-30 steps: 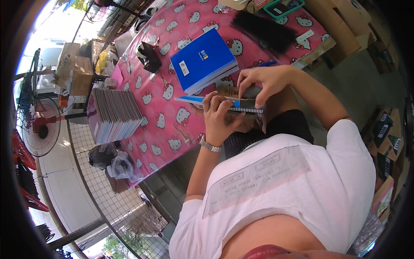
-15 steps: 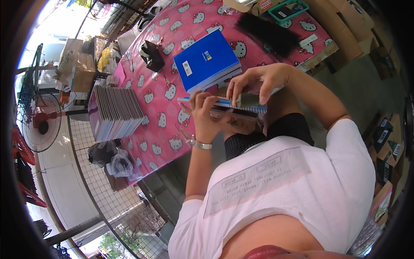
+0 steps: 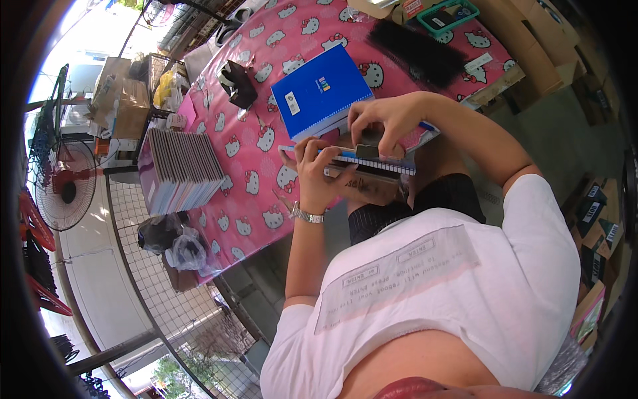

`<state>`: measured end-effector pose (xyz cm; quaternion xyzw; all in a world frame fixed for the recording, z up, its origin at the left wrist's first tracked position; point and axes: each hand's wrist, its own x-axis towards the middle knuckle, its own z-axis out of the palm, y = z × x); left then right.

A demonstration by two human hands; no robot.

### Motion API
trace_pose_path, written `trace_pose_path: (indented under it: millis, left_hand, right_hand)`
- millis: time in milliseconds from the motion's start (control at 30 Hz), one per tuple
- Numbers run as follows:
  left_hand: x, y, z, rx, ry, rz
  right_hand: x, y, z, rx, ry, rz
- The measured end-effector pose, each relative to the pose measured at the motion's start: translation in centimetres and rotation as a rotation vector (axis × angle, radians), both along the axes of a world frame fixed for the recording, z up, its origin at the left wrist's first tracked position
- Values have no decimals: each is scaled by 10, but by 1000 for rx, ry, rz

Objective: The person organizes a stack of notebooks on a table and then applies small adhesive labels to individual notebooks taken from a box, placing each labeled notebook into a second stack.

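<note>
In front of my lap I hold a spiral-bound notebook (image 3: 385,166) nearly edge-on, its coil edge turned up. My left hand (image 3: 317,174) is closed around its left end, thumb on the near face, fingers over the top. My right hand (image 3: 391,126) pinches a small dark grey-green block-like piece (image 3: 367,152) against the coil edge; its exact kind is unclear. Just beyond my hands, blue spiral notebooks (image 3: 322,86) lie stacked on the table.
A pink patterned cloth covers the table (image 3: 251,183). On it are a black tape dispenser (image 3: 237,85), a tall notebook stack (image 3: 179,169), a bundle of thin black strands (image 3: 415,53) and a green basket (image 3: 448,18). Plastic bags (image 3: 188,251) sit at the left edge; cardboard boxes (image 3: 538,46) stand right.
My right hand and the small piece have shifted left along the notebook's coil edge. My left hand keeps its grip in nearly the same place.
</note>
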<state>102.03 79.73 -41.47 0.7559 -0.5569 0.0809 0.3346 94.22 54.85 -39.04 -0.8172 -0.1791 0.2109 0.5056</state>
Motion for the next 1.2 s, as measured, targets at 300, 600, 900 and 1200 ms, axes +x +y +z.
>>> trace_pose_path:
  millis: [300,600,900,1200]
  left_hand:
    - [1,6,0,14,25,44]
    - [13,5,0,18,104,33]
    - [11,6,13,-16,-1,61]
    - [53,33,-3,5,398,82]
  right_hand:
    - [9,5,1,282,49,44]
    - [24,12,6,131,38,92]
    - [35,14,4,314,82,1]
    - [57,24,5,204,106,73]
